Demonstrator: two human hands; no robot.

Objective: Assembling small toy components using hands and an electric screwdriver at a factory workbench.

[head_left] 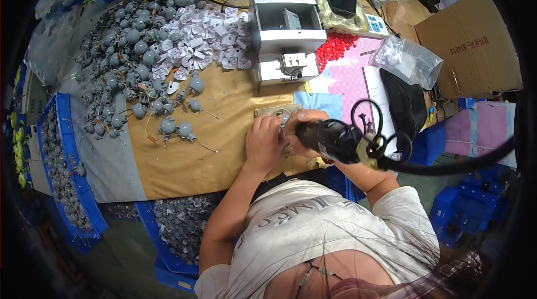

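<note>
My right hand (305, 117) is wrapped round the lower end of a black power screwdriver (330, 139), whose tip is hidden by my fingers. Close against it, my left hand (265, 142) is closed, its fingertips on a small grey part (285, 114), mostly covered by both hands. Under the fingertips lies a worn, pale block (268, 111) on the tan table covering. To the left sit loose grey ball-shaped parts (185, 129) with thin wires attached.
Grey ball parts (133, 36) and white plastic pieces (215, 36) are heaped at the back left. Ahead stands a white and grey machine (288, 36), with red pieces (335, 48) beside it. The screwdriver's thick black cable (447, 168) arches to the right. A cardboard box (470, 47) stands far right.
</note>
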